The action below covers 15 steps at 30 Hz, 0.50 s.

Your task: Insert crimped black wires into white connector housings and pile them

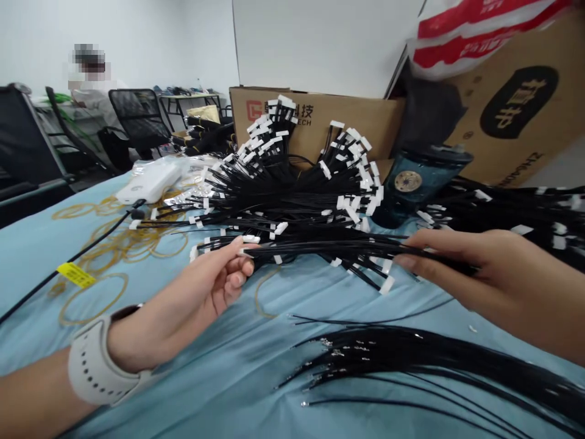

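Note:
Stretched level between my two hands is a small bundle of thin black cables. Its left end, where a white connector shows, sits in the closed fingers of my left hand. My right hand grips the same bundle farther along, between thumb and fingers. Right behind it lies a large pile of black cables with white connectors. Nearer to me, a thick bunch of loose black wires with bare metal tips rests on the blue cloth.
Tan rubber bands and a white device with a black cord lie at left. A dark blue tumbler stands behind my right hand, beside more cables. Cardboard boxes close off the back. A person sits far left.

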Available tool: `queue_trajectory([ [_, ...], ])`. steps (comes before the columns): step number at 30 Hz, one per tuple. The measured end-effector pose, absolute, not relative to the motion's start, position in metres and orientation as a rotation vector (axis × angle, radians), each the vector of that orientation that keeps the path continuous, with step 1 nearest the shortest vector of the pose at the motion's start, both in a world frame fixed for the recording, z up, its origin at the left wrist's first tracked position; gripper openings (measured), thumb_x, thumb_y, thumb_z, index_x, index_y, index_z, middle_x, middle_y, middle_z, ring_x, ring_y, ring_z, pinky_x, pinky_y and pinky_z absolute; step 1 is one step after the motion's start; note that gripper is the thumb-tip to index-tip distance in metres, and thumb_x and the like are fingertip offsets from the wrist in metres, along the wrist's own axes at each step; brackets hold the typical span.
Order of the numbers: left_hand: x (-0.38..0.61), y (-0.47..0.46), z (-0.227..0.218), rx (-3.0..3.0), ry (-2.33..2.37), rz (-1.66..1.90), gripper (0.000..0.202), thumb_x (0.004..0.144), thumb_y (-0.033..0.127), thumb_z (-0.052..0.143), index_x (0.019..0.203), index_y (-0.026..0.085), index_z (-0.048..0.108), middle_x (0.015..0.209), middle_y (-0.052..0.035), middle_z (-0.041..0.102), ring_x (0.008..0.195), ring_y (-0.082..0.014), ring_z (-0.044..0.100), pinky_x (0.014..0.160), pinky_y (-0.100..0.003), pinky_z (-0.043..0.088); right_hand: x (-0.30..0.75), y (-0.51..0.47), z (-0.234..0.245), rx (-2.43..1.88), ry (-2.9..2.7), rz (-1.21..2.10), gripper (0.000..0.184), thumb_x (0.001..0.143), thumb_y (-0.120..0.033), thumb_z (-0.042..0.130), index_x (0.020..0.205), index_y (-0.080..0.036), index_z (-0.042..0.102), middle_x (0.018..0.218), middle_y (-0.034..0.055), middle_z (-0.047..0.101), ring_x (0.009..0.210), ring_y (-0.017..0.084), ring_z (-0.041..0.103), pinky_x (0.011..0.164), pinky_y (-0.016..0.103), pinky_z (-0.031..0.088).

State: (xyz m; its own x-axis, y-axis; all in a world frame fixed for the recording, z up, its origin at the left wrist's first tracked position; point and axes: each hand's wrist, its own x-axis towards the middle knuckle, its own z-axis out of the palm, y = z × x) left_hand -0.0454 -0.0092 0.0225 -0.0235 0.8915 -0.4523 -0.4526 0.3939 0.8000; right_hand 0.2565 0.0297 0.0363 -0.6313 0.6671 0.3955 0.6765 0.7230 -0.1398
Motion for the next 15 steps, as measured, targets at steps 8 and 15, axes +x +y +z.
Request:
queue_trajectory([
  [8,-0.05,-0.007,0.018,0.394,1.197,1.153,0.034,0.1,0.012,0.052,0.07,0.014,0.068,0.057,0.0036,0.063,0.04,-0.0025,0.058,0.044,-0.007,0.054,0.258,0.005,0.034,-1.101,-2.426,-0.071,0.021,0.099,-0.052,0.054,0.096,-0.036,0.066,0.065,-0.0071,0.071,0.048,0.011,0.066,0.042,0.017,0.05],
  [15,-0.051,-0.006,0.009,0.473,1.351,1.316,0.019,0.072,0.005,0.066,0.08,0.017,0.078,0.076,0.0029,0.074,0.051,-0.008,0.067,0.045,-0.012,0.062,0.286,-0.008,0.016,-1.048,-2.467,-0.754,0.03,0.108,-0.034,0.031,0.094,-0.026,0.057,0.086,0.0072,0.068,0.072,0.022,0.063,0.066,0.036,0.045],
])
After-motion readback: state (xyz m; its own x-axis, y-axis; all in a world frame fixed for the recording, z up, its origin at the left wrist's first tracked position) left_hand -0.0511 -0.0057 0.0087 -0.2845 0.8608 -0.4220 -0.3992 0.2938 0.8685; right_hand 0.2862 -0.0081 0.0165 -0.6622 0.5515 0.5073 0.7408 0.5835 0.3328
